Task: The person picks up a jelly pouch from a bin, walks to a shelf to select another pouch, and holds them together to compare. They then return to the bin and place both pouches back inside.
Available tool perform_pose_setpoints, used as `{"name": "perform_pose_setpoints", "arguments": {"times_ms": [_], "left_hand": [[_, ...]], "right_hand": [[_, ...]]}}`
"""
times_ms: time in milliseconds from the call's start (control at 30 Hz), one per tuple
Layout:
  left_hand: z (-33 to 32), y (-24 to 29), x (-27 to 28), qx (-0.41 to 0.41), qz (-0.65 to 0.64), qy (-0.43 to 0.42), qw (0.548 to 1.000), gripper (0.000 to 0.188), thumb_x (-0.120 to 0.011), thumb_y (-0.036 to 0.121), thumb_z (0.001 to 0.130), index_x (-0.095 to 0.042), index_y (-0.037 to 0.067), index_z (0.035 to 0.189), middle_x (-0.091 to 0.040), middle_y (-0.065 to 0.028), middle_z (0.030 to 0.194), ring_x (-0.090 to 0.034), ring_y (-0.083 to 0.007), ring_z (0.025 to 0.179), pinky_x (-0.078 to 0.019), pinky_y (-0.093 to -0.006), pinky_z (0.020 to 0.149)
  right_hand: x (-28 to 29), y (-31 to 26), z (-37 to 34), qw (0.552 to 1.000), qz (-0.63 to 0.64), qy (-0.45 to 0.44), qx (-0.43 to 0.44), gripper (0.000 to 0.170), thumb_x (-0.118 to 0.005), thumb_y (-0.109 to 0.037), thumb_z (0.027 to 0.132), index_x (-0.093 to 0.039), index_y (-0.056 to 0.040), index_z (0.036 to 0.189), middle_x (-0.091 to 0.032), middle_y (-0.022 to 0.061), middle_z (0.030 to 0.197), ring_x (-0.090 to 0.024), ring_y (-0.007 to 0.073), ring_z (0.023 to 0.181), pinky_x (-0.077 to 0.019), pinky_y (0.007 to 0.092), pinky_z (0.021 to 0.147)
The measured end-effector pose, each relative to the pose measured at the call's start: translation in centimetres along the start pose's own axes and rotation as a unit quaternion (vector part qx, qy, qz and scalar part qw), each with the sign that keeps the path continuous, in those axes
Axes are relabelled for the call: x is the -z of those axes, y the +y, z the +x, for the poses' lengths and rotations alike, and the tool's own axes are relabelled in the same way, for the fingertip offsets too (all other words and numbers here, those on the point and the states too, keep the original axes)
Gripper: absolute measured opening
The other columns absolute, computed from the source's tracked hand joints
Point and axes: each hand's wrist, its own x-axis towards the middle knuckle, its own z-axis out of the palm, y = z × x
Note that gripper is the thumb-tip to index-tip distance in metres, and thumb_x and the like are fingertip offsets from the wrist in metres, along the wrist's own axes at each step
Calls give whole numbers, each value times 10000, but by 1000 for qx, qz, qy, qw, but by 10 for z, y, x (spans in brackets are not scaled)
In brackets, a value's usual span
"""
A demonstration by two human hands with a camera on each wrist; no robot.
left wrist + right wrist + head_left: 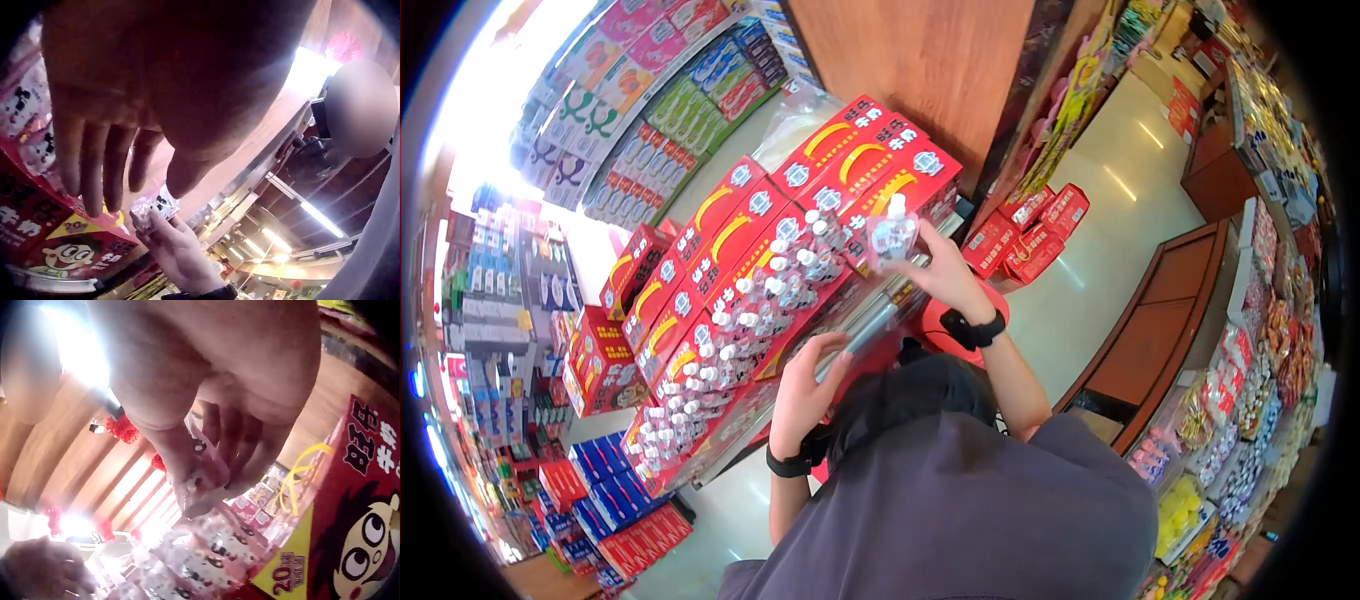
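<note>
My right hand (948, 272) pinches a white-capped spouted pouch (890, 240) by its side, holding it upright near the right end of the display. In the right wrist view the pouch (206, 464) is clear pinkish with dark spots, between thumb and fingers. My left hand (805, 385) holds nothing; its fingers reach out toward the front edge of the display, and the left wrist view shows them apart and nearly straight. Rows of similar white-capped pouches (725, 352) stand in front of red milk cartons (735, 225) with a cartoon face on them.
A metal shelf edge (870, 322) runs between me and the pouches. More red boxes (1032, 240) are stacked on the floor at right, near a red stool (990, 300). Blue and red boxes (625, 495) are piled at lower left. A wooden panel (910, 70) rises behind.
</note>
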Motion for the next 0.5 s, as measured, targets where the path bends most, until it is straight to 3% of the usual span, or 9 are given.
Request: {"name": "perform_pose_setpoints", "arguments": {"times_ms": [100,167,233,300,400,500], "left_hand": [[6,27,-7,-4,-26,10,1000,442,-699,124,974,-553,12,1376,-709,-195,1210,-684,-280,1184,-509,-383,1008],[9,30,-12,-20,-65,14,998,486,-718,81,952,-531,5,1393,-703,-183,1229,-679,-265,1188,-511,-374,1021],[9,35,-15,-22,-117,14,993,494,-723,55,944,-524,-10,1391,-703,-165,1238,-678,-244,1184,-515,-356,1022],[6,40,-11,-27,-115,-10,993,421,-713,8,945,-552,-48,1330,-727,-136,1162,-709,-179,1066,-560,-293,912],[-10,39,-1,-20,-163,-32,986,302,-684,-27,959,-593,-68,1244,-743,-103,1063,-721,-132,937,-574,-242,786],[-29,48,14,-31,-197,-47,979,282,-676,-39,959,-593,-69,1227,-744,-106,1059,-721,-139,947,-573,-251,803]], "right_hand": [[9,-41,-25,999,1,-28,-26,668,-855,-252,857,-543,-1,1392,-719,160,1193,-699,233,1131,-517,361,981],[8,-56,-40,993,71,-62,-66,673,-862,-246,854,-543,22,1382,-730,155,1145,-715,185,1069,-549,340,917],[1,-68,-52,993,99,-64,-21,628,-856,-228,864,-556,16,1359,-736,142,1118,-716,179,1053,-557,338,891],[2,-88,-63,989,36,-129,-69,414,-832,-184,894,-588,10,1166,-735,132,1075,-706,144,999,-567,332,846],[-11,-111,-78,978,141,-139,-70,359,-809,-161,920,-572,9,1130,-737,138,1062,-698,124,974,-567,310,823],[-22,-134,-90,977,159,-140,-40,365,-803,-133,926,-564,11,1161,-739,137,1065,-695,116,977,-568,298,819]]}}
